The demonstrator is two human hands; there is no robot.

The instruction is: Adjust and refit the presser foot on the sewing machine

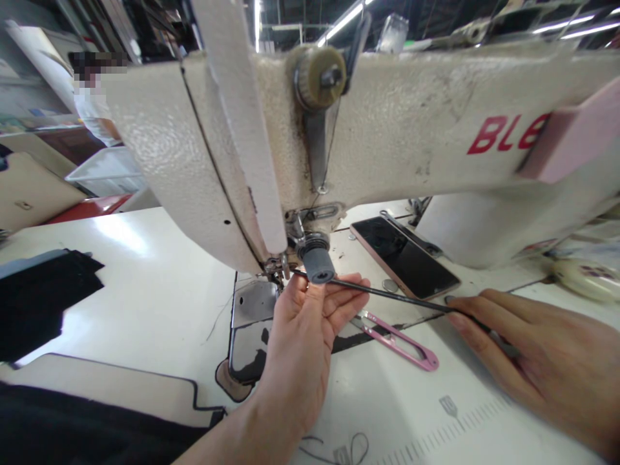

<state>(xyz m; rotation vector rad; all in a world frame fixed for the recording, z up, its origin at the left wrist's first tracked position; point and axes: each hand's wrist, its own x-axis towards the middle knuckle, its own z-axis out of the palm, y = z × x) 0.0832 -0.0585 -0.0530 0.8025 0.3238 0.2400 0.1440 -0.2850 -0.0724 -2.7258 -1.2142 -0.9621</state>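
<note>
A thin black cord (pixel 394 295) stretches between my two hands, below the head of a cream sewing machine (pixel 411 123). Its left end is at the fingertips of my left hand (pixel 310 323), which is palm up beside the needle area with thumb and forefinger pinched on the cord. Farther right, my right hand (pixel 542 361) grips the cord between thumb and fingers. Pink thread snips (pixel 402 342) lie on the white table between the hands. The needle plate (pixel 254 303) is just left of my left hand.
A phone (pixel 404 255) lies behind the cord, under the machine arm. Black fabric pieces (pixel 43 297) and a beige panel with a dark edge (pixel 116 381) are on the left. Loose thread (pixel 358 445) lies near the front. A person (pixel 94 106) is in the left background.
</note>
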